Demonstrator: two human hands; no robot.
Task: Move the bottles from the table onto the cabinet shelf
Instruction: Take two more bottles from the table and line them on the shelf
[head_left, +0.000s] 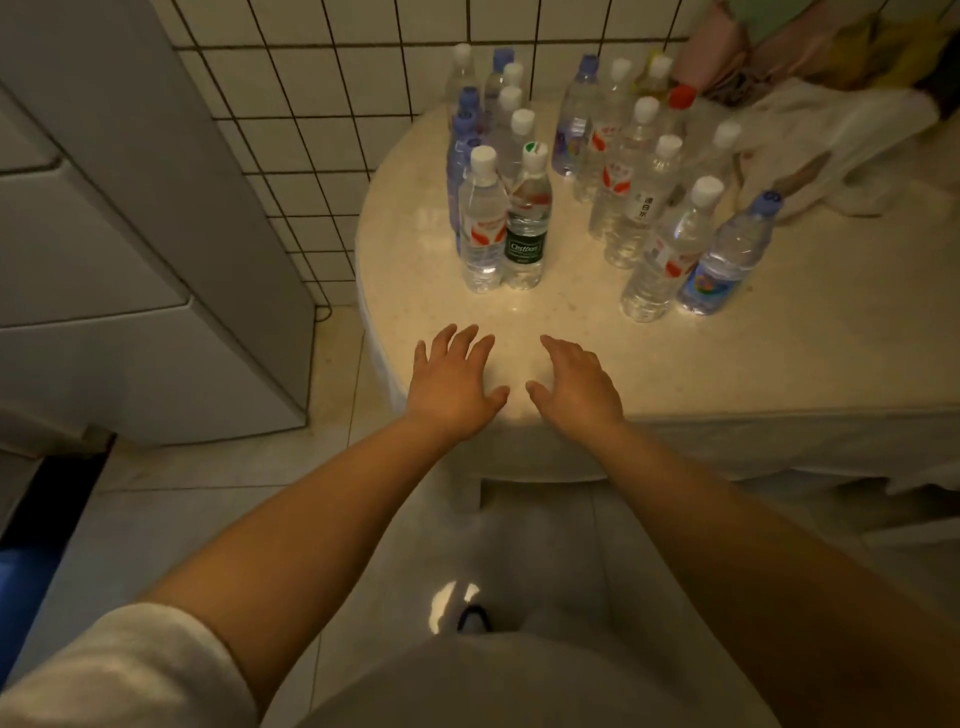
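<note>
From my feed, the rear bottles (470, 111) on the left hide behind the front pair, so I can't count them. The surface (779, 364) runs off the right edge. The crumpled cloth (831, 140) is blurred, and most bottle labels are too small to read.

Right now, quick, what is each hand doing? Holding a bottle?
Left hand: open, fingers spread, holding nothing.
Right hand: open, fingers relaxed, holding nothing.
</note>
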